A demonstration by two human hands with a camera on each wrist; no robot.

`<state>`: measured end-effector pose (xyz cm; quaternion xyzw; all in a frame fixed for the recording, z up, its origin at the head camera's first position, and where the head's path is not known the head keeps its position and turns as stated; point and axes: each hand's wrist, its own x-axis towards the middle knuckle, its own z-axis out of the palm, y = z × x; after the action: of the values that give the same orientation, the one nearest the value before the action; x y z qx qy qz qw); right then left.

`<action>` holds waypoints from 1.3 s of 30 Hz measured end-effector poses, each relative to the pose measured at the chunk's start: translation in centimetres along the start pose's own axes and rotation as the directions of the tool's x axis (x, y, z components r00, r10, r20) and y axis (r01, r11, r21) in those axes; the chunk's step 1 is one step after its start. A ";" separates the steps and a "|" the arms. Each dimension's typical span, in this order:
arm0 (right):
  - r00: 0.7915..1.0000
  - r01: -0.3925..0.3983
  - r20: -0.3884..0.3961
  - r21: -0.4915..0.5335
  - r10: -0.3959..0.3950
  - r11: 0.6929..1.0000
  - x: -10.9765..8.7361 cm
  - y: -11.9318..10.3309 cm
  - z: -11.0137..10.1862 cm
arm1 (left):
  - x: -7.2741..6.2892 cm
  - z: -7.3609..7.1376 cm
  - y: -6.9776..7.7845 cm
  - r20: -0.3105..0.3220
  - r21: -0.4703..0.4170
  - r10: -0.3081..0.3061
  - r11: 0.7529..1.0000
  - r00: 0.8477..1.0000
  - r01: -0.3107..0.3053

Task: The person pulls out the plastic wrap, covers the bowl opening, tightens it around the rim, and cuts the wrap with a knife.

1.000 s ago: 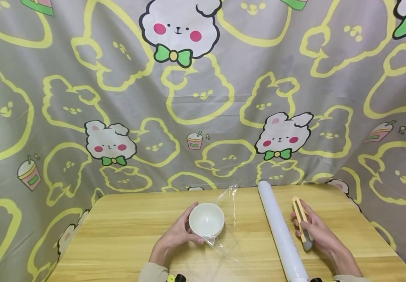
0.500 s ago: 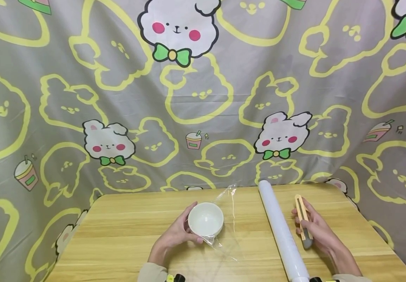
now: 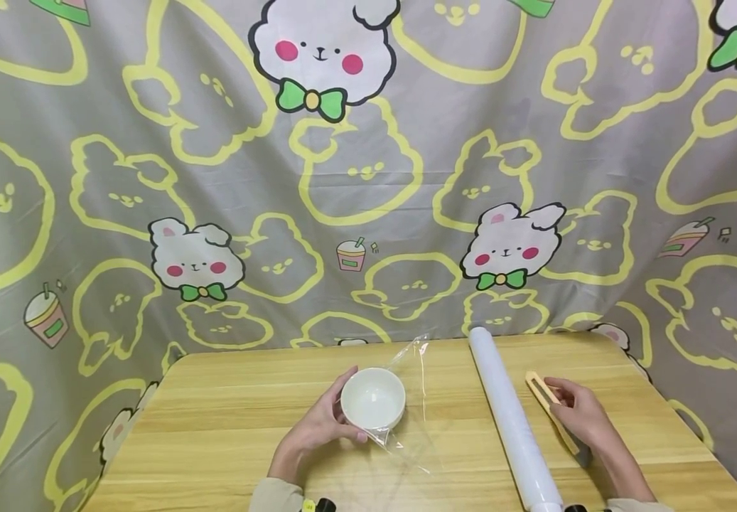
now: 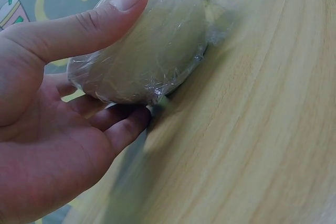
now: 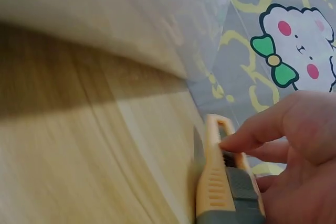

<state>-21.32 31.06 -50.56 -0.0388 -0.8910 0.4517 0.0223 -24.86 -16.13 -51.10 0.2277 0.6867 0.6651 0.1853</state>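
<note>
A white bowl (image 3: 373,398) wrapped in clear cling film (image 3: 416,405) stands on the wooden table (image 3: 214,427). My left hand (image 3: 317,432) grips its left side. In the left wrist view the thumb lies over the film-covered bowl (image 4: 152,45) while the fingers (image 4: 121,127) curl under it. My right hand (image 3: 581,418) holds a yellow utility knife (image 3: 542,392) low over the table, just right of a long white cling film roll (image 3: 512,419). Seen from the right wrist, a fingertip presses the slider of the knife (image 5: 216,182), and the hand (image 5: 296,150) curls round the handle.
A cartoon-print cloth (image 3: 368,178) hangs behind the table and drapes past its sides. The roll (image 5: 121,14) runs from the back edge toward the front edge, between the two hands. Loose film trails on the tabletop to the right of the bowl.
My right hand has lowered the knife toward the table and tilted it so its tip points to the back left. The left hand and bowl have stayed put.
</note>
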 end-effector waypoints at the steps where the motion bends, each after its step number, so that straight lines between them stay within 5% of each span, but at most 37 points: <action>1: 1.000 0.001 0.001 -0.018 -0.001 1.000 0.0 0.0 -0.1 | 0.0 0.0 -0.1 -0.003 0.000 0.000 1.000 1.000 0.000; 9: 0.999 0.042 -0.014 -0.201 -0.045 0.979 -0.2 0.1 -0.5 | 0.1 -0.1 -0.5 -0.003 -0.009 0.015 1.000 1.000 -0.015; 19: 0.996 0.090 0.010 -0.211 -0.090 0.973 -0.9 -2.7 -1.4 | 0.1 0.2 -0.3 -0.038 0.001 0.012 1.000 0.999 -0.012; 31: 0.969 0.234 -0.069 -0.037 -0.236 0.972 -3.0 -8.9 0.0 | 0.2 0.3 -0.4 -0.045 -0.013 0.029 0.999 0.999 -0.030; 34: 0.969 0.245 -0.042 0.075 -0.242 0.967 -3.3 -10.3 1.9 | 0.2 0.3 -0.3 -0.052 -0.014 0.026 1.000 0.998 -0.026; 39: 0.981 0.152 0.086 0.206 -0.173 0.967 -3.8 -12.0 5.6 | 0.2 0.3 -0.3 -0.044 -0.021 0.025 0.999 0.999 -0.026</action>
<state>-18.51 19.14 -44.21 0.0604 -0.8416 0.5365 0.0168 -24.84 -15.79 -51.45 0.2197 0.6805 0.6794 0.1641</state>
